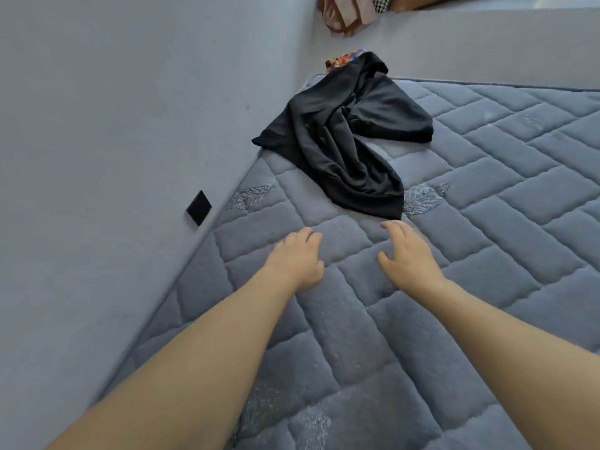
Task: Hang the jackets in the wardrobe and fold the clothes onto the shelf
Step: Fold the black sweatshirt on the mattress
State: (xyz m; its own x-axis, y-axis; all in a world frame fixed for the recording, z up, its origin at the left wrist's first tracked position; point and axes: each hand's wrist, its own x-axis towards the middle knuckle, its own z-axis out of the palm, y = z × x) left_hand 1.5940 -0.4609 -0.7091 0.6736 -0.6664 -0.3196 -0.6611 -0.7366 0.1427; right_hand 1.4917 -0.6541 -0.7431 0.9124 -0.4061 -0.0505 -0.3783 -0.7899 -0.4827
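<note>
A crumpled black garment (347, 138) lies on the grey quilted mattress (487, 222) near its far corner by the wall. A small multicoloured cloth (344, 59) peeks out behind it. Both my arms reach forward over the mattress. My left hand (297, 259) hovers palm down with loosely bent fingers, holding nothing. My right hand (407, 254) is also empty, its fingertips just short of the garment's near edge.
A pale wall (113, 125) runs along the mattress's left side, with a small black square plate (198, 207) on it. Pinkish and checked fabrics (350, 11) hang over a ledge at the top.
</note>
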